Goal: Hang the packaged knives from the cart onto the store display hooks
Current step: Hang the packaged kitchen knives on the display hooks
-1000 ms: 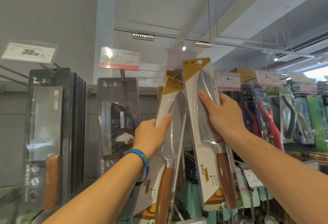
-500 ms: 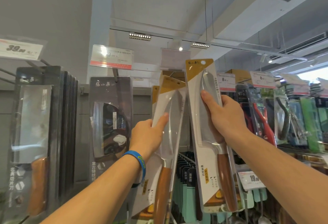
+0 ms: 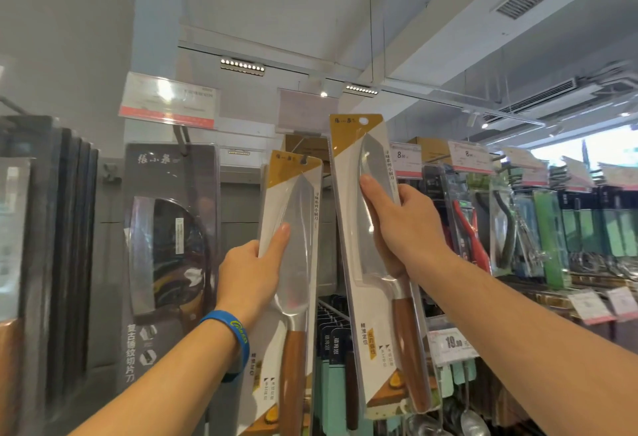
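Nearest us, the left grip (image 3: 248,273), a blue wristband (image 3: 231,332) at its wrist, pinches the left edge of the left pack (image 3: 300,214), thumb across the clear front, fingers hidden behind. The right grip (image 3: 404,232) wraps round the right pack (image 3: 359,166) at blade height, thumb up the front, and holds it tilted, top leaning left. Both are stiff white cards with a gold corner, a glossy blister moulded over a broad steel blade and a smooth wooden handle. The left pack's top sits at the hook (image 3: 303,159) and looks threaded on it; the right pack's punched hole (image 3: 363,120) is free, higher than that hook and to its right. So we judge one knife hung, the second mid-hang. Next we would lower the hole to the hook's tip, square the card and slide it back; the small hole leaves little margin. Behind hang a dark cleaver pack (image 3: 169,228), shiny price tags (image 3: 169,100) and, rightward, red-handled tools (image 3: 466,225). The cart is out of view.
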